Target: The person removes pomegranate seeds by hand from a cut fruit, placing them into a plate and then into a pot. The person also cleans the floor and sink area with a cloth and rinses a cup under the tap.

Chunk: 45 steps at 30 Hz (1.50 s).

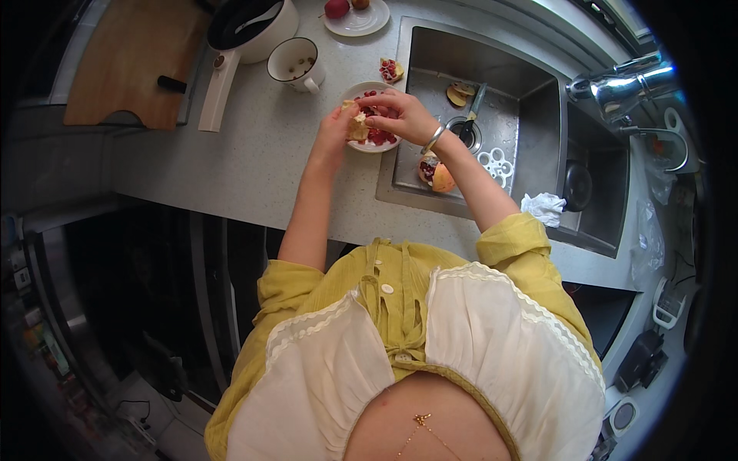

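Observation:
Over a white plate (pixel 372 147) of red pomegranate seeds (pixel 380 137), my left hand (pixel 333 131) holds a piece of pomegranate rind (pixel 358 129), its pale inside partly visible. My right hand (pixel 406 118), with a silver bangle at the wrist, comes from the other side, thumb and fingers on the same piece. Its fingertips partly hide the rind and the seeds below. Just behind the plate lies another pomegranate chunk (pixel 391 71) with seeds. A larger opened pomegranate (pixel 436 173) rests in the sink, below my right forearm.
The steel sink (pixel 426 98) holds a knife (pixel 476 106), rind scraps (pixel 459 94) and a white ring-shaped rack (pixel 496 166). A white mug (pixel 295 63), a long-handled pot (pixel 252 31), a plate with fruit (pixel 358 22) and a cutting board (pixel 124 69) stand behind and left. A crumpled white cloth (pixel 543 208) lies right.

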Each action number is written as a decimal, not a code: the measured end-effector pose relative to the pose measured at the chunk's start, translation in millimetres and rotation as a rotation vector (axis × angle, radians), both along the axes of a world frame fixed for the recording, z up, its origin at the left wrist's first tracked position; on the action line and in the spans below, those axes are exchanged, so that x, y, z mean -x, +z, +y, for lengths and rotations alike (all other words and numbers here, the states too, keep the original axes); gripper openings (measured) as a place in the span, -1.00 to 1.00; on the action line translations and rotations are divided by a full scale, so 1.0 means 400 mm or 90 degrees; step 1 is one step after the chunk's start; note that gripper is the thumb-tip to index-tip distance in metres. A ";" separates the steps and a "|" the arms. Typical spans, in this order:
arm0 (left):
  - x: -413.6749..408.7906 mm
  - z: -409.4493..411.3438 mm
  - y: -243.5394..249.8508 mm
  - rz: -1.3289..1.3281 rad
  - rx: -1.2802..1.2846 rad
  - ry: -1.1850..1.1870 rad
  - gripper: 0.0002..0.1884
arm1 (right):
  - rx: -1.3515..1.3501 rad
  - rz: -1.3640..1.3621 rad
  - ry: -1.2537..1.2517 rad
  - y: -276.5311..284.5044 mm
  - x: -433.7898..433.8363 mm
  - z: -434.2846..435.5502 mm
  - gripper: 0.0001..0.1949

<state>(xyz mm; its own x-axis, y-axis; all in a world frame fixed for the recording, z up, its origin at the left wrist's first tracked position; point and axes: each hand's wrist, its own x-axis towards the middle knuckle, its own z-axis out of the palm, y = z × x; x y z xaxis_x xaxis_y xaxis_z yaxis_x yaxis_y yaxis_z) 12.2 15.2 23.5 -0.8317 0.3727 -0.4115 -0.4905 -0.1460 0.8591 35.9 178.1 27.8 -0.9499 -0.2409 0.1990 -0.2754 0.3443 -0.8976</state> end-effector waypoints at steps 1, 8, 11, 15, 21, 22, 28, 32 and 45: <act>0.001 -0.001 0.002 0.003 0.005 0.000 -0.73 | -0.019 -0.008 0.000 0.003 0.001 0.003 -0.69; 0.008 0.002 -0.015 0.066 0.078 0.015 -0.75 | -0.154 0.171 -0.019 -0.021 0.007 0.002 -0.72; 0.014 -0.001 -0.041 0.123 0.130 0.032 -0.74 | -0.225 0.173 -0.024 -0.012 0.006 -0.005 -0.73; 0.014 0.004 -0.067 0.242 0.269 0.056 -0.71 | -0.234 0.147 -0.020 -0.017 0.008 -0.003 -0.74; 0.018 0.008 -0.060 0.331 0.418 0.062 -0.67 | -0.209 -0.014 -0.017 -0.016 0.016 -0.006 -0.75; 0.020 0.007 -0.058 0.329 0.416 0.063 -0.67 | -0.191 -0.047 -0.025 -0.016 0.016 -0.005 -0.75; 0.025 -0.006 -0.057 0.344 0.426 0.058 -0.66 | -0.159 0.071 -0.057 -0.046 0.014 -0.010 -0.82; 0.025 -0.003 -0.054 0.356 0.434 0.062 -0.65 | -0.177 0.065 -0.052 -0.046 0.013 -0.010 -0.84; 0.016 -0.014 -0.031 0.413 0.496 0.086 -0.66 | -0.223 0.012 -0.123 -0.045 0.023 -0.019 -0.85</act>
<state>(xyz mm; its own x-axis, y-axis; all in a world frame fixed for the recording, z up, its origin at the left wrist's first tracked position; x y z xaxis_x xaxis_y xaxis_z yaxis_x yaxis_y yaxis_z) 6.0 9.7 11.2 -0.9958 0.0801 0.0449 0.0816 0.5467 0.8333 26.7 170.6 10.0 -0.9815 -0.1142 0.1538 -0.1902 0.6761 -0.7119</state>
